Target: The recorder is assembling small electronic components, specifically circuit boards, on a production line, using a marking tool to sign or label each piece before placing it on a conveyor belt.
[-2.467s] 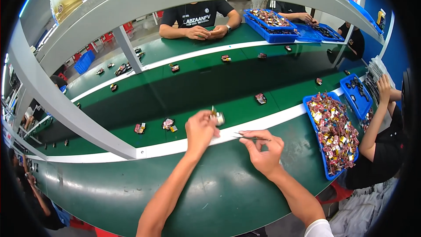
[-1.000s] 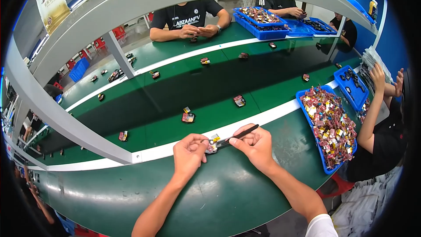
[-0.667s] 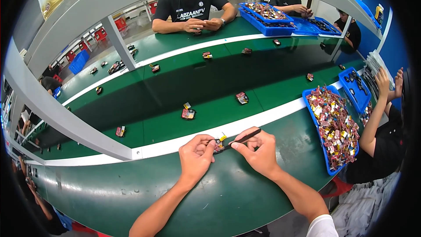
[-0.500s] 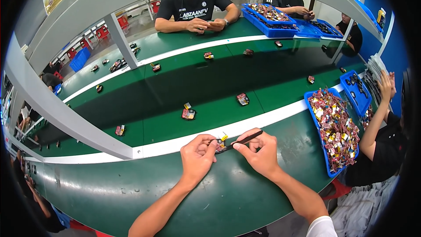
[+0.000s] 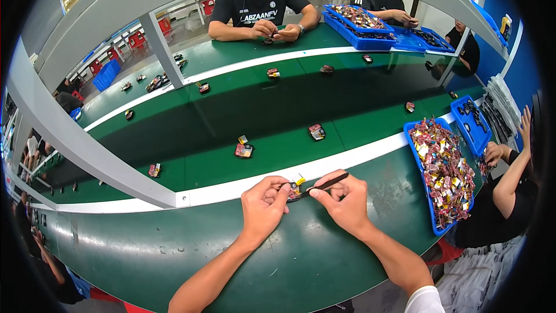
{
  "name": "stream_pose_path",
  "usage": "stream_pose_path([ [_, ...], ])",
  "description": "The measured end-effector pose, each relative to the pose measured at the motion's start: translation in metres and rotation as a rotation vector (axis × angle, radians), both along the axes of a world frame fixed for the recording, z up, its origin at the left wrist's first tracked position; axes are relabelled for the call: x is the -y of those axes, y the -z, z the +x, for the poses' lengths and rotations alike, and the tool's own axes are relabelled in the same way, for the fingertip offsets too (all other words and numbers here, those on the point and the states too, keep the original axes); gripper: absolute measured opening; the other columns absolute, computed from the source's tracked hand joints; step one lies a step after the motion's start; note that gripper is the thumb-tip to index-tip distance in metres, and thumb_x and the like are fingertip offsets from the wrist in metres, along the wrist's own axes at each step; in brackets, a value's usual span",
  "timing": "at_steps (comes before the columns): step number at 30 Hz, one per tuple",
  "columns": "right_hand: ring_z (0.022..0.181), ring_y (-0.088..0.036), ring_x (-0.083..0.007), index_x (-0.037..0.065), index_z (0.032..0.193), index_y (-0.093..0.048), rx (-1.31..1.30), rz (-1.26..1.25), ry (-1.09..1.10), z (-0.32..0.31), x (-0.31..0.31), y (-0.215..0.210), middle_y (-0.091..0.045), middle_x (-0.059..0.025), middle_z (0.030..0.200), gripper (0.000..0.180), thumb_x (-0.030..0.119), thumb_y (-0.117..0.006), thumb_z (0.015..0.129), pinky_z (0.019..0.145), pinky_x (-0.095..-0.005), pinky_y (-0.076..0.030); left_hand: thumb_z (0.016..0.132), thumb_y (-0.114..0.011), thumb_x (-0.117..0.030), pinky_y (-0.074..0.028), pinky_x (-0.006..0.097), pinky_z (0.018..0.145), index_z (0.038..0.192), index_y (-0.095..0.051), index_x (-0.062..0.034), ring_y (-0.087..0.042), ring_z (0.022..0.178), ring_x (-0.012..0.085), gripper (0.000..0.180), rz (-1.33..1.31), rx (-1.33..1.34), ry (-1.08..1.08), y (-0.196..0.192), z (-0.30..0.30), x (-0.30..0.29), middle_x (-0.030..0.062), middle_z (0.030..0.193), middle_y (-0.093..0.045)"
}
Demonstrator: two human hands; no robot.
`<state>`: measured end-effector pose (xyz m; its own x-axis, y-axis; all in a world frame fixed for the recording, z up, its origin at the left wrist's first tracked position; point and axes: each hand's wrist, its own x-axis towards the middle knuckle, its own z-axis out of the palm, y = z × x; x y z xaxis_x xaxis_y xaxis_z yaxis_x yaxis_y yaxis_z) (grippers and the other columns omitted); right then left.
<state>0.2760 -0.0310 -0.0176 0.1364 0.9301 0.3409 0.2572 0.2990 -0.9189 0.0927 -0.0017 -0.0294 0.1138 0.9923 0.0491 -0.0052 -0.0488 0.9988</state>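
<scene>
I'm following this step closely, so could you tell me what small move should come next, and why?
Probably press the thin black tweezers a little deeper into the small multicoloured part: the right hand has their tip at it, while the left hand pinches it steady.

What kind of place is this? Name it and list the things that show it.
Most likely a factory assembly line. A long green conveyor belt carries small parts past seated workers. Blue bins hold heaps of small pieces. The left hand holds one part while the right hand works it with a thin black tool.
</scene>
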Motion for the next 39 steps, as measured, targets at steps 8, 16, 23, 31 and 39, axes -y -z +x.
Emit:
stream_pose_path([
  [8,0.056,-0.045,0.0031,-0.003,0.095,-0.065,-0.218,-0.091,-0.043,0.007,-0.002,0.004,-0.069,-0.0034,0.08,0.016,-0.007,-0.075,0.083,0.048,-0.0161,-0.032,0.096,-0.064,-0.003,-0.043,0.021,0.045,0.111,-0.065,0.0073,-0.062,0.057,0.0091,0.018,0.012,0.029,0.08,0.003,-0.001,-0.004,0.0086,0.076,-0.069],
  [16,0.084,-0.071,-0.015,-0.005,0.1,-0.061,-0.509,-0.253,-0.123,0.008,-0.001,-0.01,-0.072,-0.014,0.09,0.017,-0.009,-0.071,0.085,0.07,-0.0212,-0.055,0.1,-0.057,-0.005,-0.058,0.027,0.054,0.126,-0.059,0.01,-0.073,0.076,0.0231,0.031,-0.002,0.23,0.281,0.005,-0.01,-0.01,0.0173,0.095,-0.07],
  [23,0.077,-0.069,-0.0103,-0.002,0.101,-0.062,-0.616,-0.406,-0.161,0.014,0.002,-0.013,-0.073,-0.014,0.09,0.017,-0.004,-0.071,0.087,0.057,-0.0185,-0.045,0.1,-0.058,-0.008,-0.06,0.029,0.056,0.128,-0.058,0.0088,-0.074,0.079,0.0277,0.033,-0.002,0.273,0.331,0.006,-0.014,-0.012,0.0196,0.1,-0.07],
  [31,0.086,-0.072,-0.0154,-0.005,0.102,-0.06,-0.624,-0.323,-0.112,0.003,0.005,-0.007,-0.072,-0.0158,0.093,0.019,-0.008,-0.071,0.087,0.069,-0.0206,-0.054,0.1,-0.06,-0.011,-0.06,0.03,0.055,0.123,-0.061,0.0072,-0.073,0.077,0.0274,0.029,-0.01,0.3,0.322,0.003,-0.014,-0.012,0.0197,0.101,-0.07],
  [39,0.069,-0.062,-0.0028,-0.004,0.1,-0.062,-0.498,-0.13,-0.099,-0.003,0.003,0.008,-0.072,-0.012,0.09,0.017,-0.009,-0.072,0.086,0.056,-0.0157,-0.045,0.1,-0.061,-0.012,-0.06,0.029,0.054,0.121,-0.062,0.0072,-0.073,0.076,0.0261,0.029,-0.017,0.29,0.314,0.004,-0.015,-0.014,0.0207,0.103,-0.07],
])
